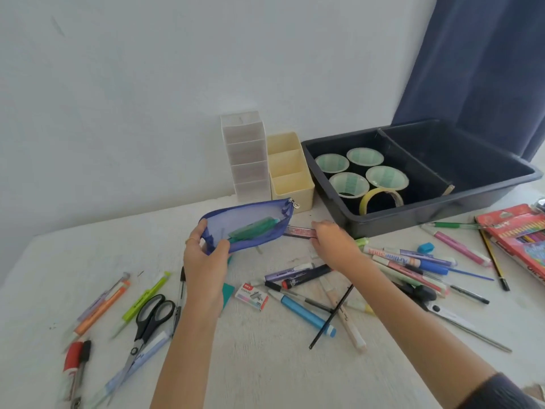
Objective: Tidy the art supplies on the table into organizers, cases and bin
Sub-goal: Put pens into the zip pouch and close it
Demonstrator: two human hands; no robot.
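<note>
My left hand (203,258) grips the left end of a blue mesh pencil case (247,225) and holds it above the table; green items show through the mesh. My right hand (334,242) pinches a small clear ruler with red markings (298,231) just right of the case, near the bin's front corner. The dark grey bin (413,214) holds several tape rolls (348,184). A white drawer organizer (247,160) and a cream compartment organizer (292,172) stand against the wall.
Pens and markers (407,261) lie scattered under and right of my right arm. Black-handled scissors (150,317), highlighters (144,296) and a staples box (252,296) lie at the left and centre. A red coloured-pencil box (516,228) sits at the right edge.
</note>
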